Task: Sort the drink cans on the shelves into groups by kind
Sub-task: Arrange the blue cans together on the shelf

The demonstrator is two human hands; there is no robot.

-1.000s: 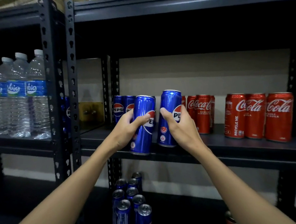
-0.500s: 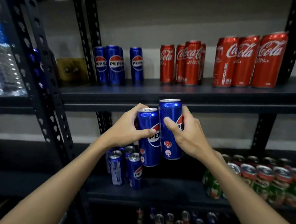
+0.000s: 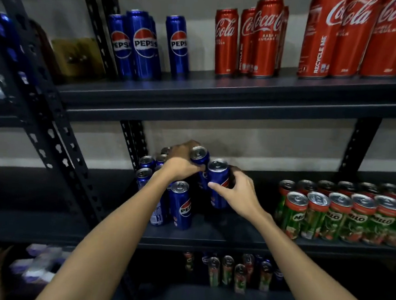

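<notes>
Fingers (image 3: 215, 186) of both hands wrap two blue Pepsi cans (image 3: 218, 174) above the middle shelf (image 3: 209, 235), apparently joining the Pepsi cluster (image 3: 180, 205); next, likely upright placement.

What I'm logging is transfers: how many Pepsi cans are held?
2: left can in the left hand, right can in the right hand, side by side; none apparently hidden.

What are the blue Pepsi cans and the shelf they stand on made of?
Pepsi cans: probably aluminium, with glossy blue printed sides and bare silvery pull-tab tops. Shelf: looks like dark painted steel, matt, with punched slotted uprights; the board itself could be something else.
</notes>
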